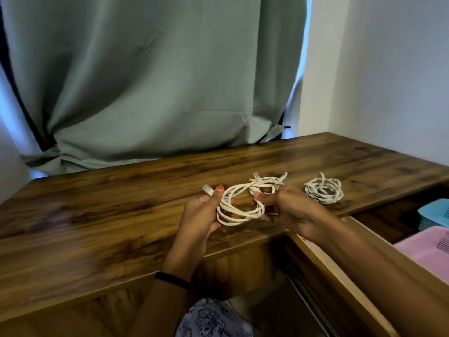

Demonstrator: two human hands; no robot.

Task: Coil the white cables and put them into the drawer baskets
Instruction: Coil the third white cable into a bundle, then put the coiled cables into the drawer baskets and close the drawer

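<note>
White cable loops lie sideways between both hands.

surface: wooden desk | on it: coiled white cable, right side

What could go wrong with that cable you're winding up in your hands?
1. The loops of the white cable are held loosely between the left hand and right hand; they may spring open if either grip slackens.
2. Its free end trails over the wooden desk and could snag the already coiled cable lying nearby.
3. The plug end sticks out by the left thumb and might catch on a basket, such as the pink basket.
</note>
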